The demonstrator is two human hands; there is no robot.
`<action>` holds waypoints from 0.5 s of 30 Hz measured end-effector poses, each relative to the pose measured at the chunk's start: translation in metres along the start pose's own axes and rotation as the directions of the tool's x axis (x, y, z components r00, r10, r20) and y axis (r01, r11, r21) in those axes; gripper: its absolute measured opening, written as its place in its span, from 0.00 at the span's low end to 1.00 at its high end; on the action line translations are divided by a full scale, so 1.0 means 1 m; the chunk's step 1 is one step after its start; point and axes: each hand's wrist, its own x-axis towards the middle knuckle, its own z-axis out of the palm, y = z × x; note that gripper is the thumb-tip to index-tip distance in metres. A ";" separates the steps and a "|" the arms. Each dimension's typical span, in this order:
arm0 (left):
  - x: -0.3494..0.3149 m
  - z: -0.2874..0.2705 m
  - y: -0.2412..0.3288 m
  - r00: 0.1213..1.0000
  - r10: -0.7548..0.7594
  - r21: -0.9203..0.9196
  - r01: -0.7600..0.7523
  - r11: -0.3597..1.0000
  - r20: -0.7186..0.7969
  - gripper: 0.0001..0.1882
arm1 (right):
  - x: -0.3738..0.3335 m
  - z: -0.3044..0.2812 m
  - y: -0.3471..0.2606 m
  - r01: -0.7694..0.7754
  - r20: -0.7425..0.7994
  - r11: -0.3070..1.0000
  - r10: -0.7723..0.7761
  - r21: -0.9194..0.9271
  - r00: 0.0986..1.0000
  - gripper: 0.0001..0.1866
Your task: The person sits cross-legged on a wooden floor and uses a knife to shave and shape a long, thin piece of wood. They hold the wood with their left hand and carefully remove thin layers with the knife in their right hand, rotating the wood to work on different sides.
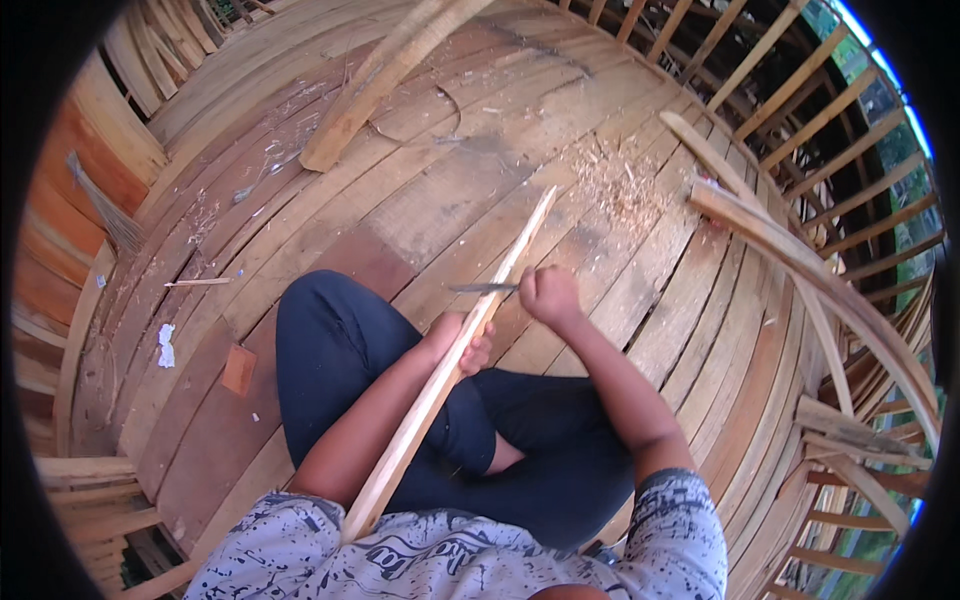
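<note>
A long, pale wooden strip [420, 420] slants from against my chest up over my crossed legs, its narrow end pointing away to the right. Around its middle my left hand [458, 342] is closed, with fingertips showing on the right side. My right hand [549, 294] makes a fist round a knife, whose handle is hidden in it. The dark knife blade [468, 287] lies across the strip a little beyond my left hand, pointing left. Whether its edge is biting into the wood cannot be made out.
Wood shavings [625, 190] lie heaped on the plank floor [400, 215] ahead. A thick beam [370, 95] rests at the far left of them. Curved timbers [820, 270] and a slatted railing [850, 160] stand right. A bundle of thin bristles [110, 215] leans at the left wall.
</note>
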 end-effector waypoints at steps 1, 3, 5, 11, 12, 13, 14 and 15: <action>0.004 0.000 0.004 1.000 -0.007 -0.002 0.007 1.000 -0.022 0.13 | -0.004 0.011 0.004 -0.046 -0.036 0.999 0.047 0.017 0.998 0.26; 0.011 -0.001 0.010 0.998 -0.016 -0.008 0.015 1.000 -0.063 0.15 | -0.013 0.037 0.009 -0.132 -0.102 0.990 0.137 0.052 0.985 0.26; 0.002 -0.003 0.009 0.997 0.031 0.020 -0.030 0.999 -0.071 0.20 | -0.011 0.020 -0.013 -0.121 0.001 0.991 0.121 0.053 0.993 0.26; 0.009 0.006 0.015 0.997 0.013 0.003 -0.013 1.000 -0.080 0.26 | -0.001 0.024 -0.001 -0.196 -0.029 0.976 0.199 0.094 0.980 0.24; 0.008 0.005 0.016 0.995 0.047 0.035 -0.044 0.998 -0.092 0.26 | -0.003 0.022 -0.006 -0.087 0.003 0.996 0.086 0.028 0.996 0.23; 0.008 0.006 0.012 0.997 0.042 0.017 -0.041 0.999 -0.061 0.25 | -0.001 0.018 -0.002 -0.072 0.035 0.997 0.071 0.021 0.997 0.22; 0.006 0.009 0.006 0.999 0.040 -0.001 -0.040 0.999 -0.031 0.24 | 0.002 0.015 0.005 -0.055 0.067 0.998 0.054 0.016 0.996 0.21; 0.009 0.011 0.003 1.000 0.027 -0.017 -0.027 0.999 0.002 0.23 | 0.002 0.009 0.012 -0.049 0.097 0.999 0.048 0.007 0.994 0.21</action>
